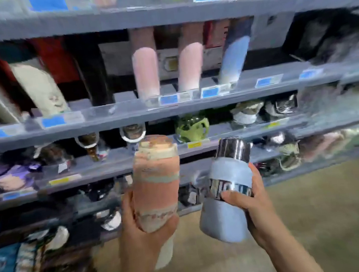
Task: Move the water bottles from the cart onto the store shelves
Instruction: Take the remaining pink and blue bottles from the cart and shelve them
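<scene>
My left hand [140, 227] grips a pink and orange water bottle [155, 180] with a cream lid, held upright in front of the shelves. My right hand [248, 199] grips a pale blue water bottle [225, 198] with a shiny silver cap and a silver band, tilted slightly to the right. Both bottles hang in the air below the middle shelf [126, 117]. On that shelf stand two pink bottles [146, 71] and a light blue bottle [232, 60]. The cart is out of view. The picture is blurred.
Grey shelves fill the view, with blue and yellow price tags along their edges. Lower shelves hold cups, a green mug [192, 128] and dark items. Colourful goods [13, 271] sit at the lower left. Bare beige floor [322, 219] lies to the right.
</scene>
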